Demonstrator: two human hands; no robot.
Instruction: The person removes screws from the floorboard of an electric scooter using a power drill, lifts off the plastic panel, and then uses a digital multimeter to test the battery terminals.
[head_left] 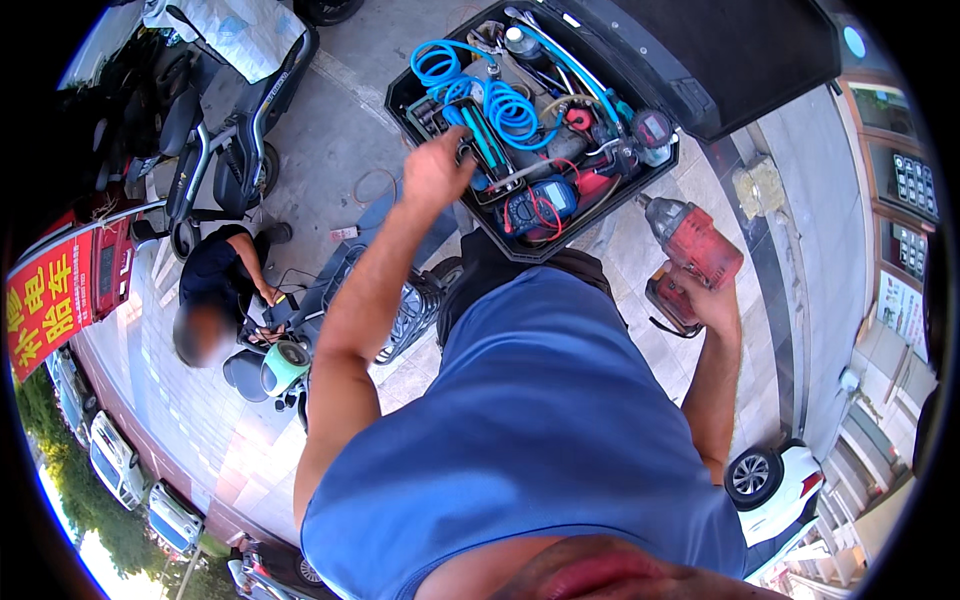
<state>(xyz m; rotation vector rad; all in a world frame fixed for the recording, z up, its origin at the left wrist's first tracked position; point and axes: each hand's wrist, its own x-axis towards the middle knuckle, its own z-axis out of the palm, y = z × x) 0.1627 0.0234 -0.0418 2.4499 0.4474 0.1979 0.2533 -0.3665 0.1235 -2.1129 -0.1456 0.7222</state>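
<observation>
At the left side of an open black toolbox (530, 252), my left hand (437, 172) has its fingers curled beside a teal-and-black tool (487, 145). Whatever lies between those fingertips is too small to make out. My right hand (708, 298) grips a red cordless impact wrench (697, 240) by its handle, to the right of the box. Its nose points up and left, and the battery end is low. Inside the box are a coiled blue air hose (513, 112), a blue multimeter (541, 207) with red leads, and a round gauge (652, 128).
The toolbox lid (720, 60) lies swung back at the far right. On the left, another person (215, 270) crouches by a scooter (285, 365). A parked motorbike (235, 170) stands beyond. A red banner (52, 290) hangs farther left, and a white car (800, 480) stands behind right.
</observation>
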